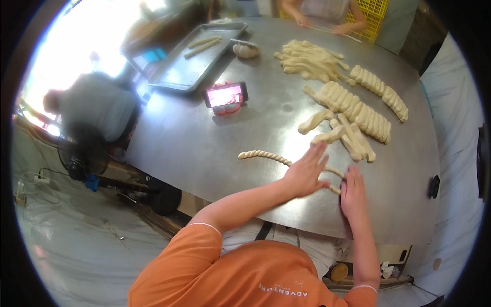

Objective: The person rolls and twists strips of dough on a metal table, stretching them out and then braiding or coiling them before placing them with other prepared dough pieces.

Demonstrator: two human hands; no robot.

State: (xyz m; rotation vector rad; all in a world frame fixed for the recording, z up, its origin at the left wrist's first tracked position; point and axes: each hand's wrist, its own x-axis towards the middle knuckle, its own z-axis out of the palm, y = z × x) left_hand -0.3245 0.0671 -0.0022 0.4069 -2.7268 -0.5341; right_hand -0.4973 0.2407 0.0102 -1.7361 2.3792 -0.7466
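Note:
A long dough rope lies on the metal table, its left part twisted and its right part parted into two strands. My left hand rests flat over the middle of it, fingers spread. Under my right hand, whose fingers are extended, the right ends of the strands disappear; whether the fingers grip them cannot be told. Short dough pieces lie just beyond my hands, beside several thick dough strips. Behind these are a row of dough strips, a smaller row and a dough pile.
A phone leans on a pink and white holder at the table's centre. Beyond it, a metal baking tray holds twisted dough sticks. Pale rounded objects sit beside the tray. Across the table, another person's hands hold a dough strand.

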